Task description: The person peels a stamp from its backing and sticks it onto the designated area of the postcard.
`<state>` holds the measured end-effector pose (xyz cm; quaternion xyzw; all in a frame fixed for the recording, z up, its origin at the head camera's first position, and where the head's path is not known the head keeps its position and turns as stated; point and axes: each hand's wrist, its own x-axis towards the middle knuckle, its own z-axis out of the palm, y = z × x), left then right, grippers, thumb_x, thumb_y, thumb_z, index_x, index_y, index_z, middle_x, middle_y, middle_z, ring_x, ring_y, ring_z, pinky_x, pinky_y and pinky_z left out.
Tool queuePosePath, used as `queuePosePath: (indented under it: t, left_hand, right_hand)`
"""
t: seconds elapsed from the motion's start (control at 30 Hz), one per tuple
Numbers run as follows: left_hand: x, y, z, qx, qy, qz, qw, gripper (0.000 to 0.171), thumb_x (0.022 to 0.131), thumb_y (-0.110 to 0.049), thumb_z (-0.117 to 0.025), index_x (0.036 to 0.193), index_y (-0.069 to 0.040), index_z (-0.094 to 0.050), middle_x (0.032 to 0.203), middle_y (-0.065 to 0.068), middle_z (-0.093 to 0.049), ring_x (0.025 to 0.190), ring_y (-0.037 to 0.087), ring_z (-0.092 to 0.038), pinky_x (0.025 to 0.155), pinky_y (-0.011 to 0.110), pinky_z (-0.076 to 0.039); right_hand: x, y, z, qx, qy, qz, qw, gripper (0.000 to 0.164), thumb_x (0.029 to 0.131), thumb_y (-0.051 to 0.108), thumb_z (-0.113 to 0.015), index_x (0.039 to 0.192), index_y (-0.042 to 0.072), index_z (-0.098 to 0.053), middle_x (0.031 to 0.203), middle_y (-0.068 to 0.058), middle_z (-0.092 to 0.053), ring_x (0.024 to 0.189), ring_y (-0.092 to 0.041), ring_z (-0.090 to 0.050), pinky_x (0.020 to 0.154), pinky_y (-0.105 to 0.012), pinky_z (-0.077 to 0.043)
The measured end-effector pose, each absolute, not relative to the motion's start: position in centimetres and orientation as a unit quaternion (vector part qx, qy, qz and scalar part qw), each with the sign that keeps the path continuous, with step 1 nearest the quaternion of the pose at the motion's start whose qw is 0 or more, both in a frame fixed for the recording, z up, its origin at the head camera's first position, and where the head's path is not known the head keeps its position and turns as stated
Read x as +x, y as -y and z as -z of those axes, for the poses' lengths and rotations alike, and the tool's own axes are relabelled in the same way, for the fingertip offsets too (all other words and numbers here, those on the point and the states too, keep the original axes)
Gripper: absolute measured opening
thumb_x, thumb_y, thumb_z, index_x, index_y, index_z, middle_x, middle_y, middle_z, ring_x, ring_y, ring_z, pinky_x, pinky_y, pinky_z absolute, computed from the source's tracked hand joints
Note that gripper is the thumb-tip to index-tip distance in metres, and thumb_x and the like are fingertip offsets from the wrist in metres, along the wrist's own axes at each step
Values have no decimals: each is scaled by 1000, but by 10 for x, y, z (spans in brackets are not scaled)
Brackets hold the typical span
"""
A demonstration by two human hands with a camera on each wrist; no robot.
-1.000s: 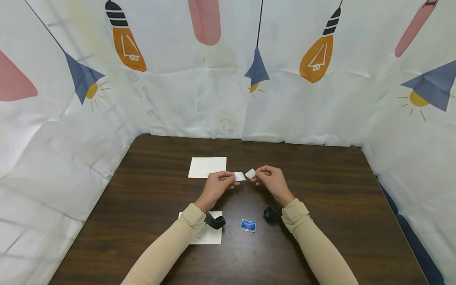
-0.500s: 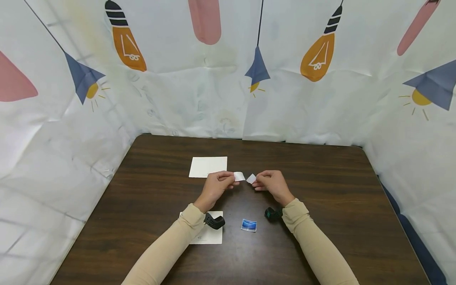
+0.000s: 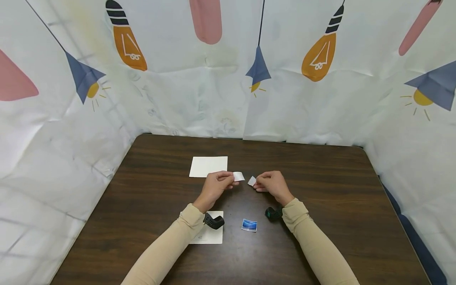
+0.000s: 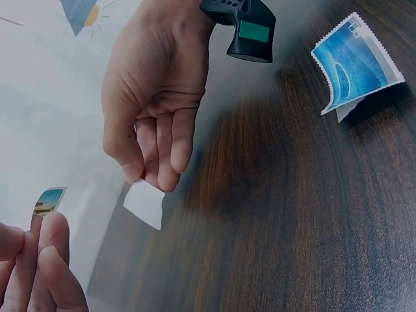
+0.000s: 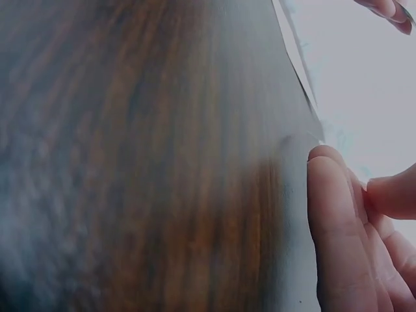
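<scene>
My left hand (image 3: 215, 186) pinches a small postage stamp (image 3: 239, 176) between thumb and fingers. Its white back faces the head camera, while the left wrist view shows the printed side of the stamp (image 4: 49, 200). Opposite it, my right hand (image 3: 273, 184) pinches a small white piece of paper (image 4: 144, 205) by one edge. A narrow gap separates the two pieces, both held above the table. Nearer the body, a blue stamp (image 3: 249, 225) lies picture up; in the left wrist view this blue stamp (image 4: 354, 62) looks curled, with its edge raised.
A white card (image 3: 208, 166) lies behind my left hand. Another white sheet (image 3: 213, 236) is partly covered by the left forearm and its black wrist device (image 3: 214, 221). The dark wooden table (image 3: 320, 170) meets printed white cloth (image 3: 213, 99) at the back and sides.
My right hand has drawn slightly down and away from the left hand with its white piece, widening the gap. The left hand holds almost still.
</scene>
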<state>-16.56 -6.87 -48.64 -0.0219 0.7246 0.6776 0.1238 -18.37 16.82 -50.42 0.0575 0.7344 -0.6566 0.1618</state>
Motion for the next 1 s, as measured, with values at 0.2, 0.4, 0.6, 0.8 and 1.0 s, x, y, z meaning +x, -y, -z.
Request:
queuePosePath:
  t: [0.2, 0.4, 0.6, 0.8, 1.0]
  left_hand:
    - [-166, 69, 486, -19, -723, -679, 125, 24, 98, -13, -70, 118, 0, -74, 106, 20, -80, 95, 21, -80, 78, 20, -62]
    - [-165, 69, 487, -15, -723, -679, 122, 23, 98, -12, -70, 118, 0, -74, 106, 19, -80, 97, 25, -80, 78, 20, -62]
    - [-164, 69, 487, -16, -722, -680, 123, 24, 99, -13, -70, 118, -1, -74, 106, 19, -80, 97, 23, -80, 80, 23, -63]
    - [-162, 70, 485, -11, -723, -680, 122, 24, 99, -13, -70, 118, -1, -74, 107, 19, -80, 99, 26, -80, 81, 23, -63]
    - [-162, 71, 483, -7, -716, -687, 126, 24, 99, -13, -69, 119, 0, -74, 107, 19, -80, 94, 19, -80, 80, 22, -63]
  right_hand:
    - [-181, -169, 499, 59, -748, 638, 172, 22, 98, 4, -61, 107, -13, -72, 86, -14, -77, 73, -13, -76, 72, -30, -66]
    - [-180, -170, 498, 61, -761, 622, 176, 24, 99, 9, -62, 107, -11, -74, 89, -15, -79, 72, -12, -77, 72, -29, -66]
    - [-179, -172, 498, 65, -791, 585, 165, 26, 97, 15, -63, 99, -6, -79, 87, -13, -80, 71, -12, -76, 70, -28, -66]
    - [-177, -174, 495, 52, -813, 558, 158, 27, 97, 19, -63, 96, -2, -80, 89, -12, -81, 73, -12, -77, 71, -29, -66]
    - [-174, -175, 492, 4, -836, 534, 127, 23, 98, 20, -66, 101, 3, -81, 93, -12, -81, 78, -14, -78, 74, -31, -66]
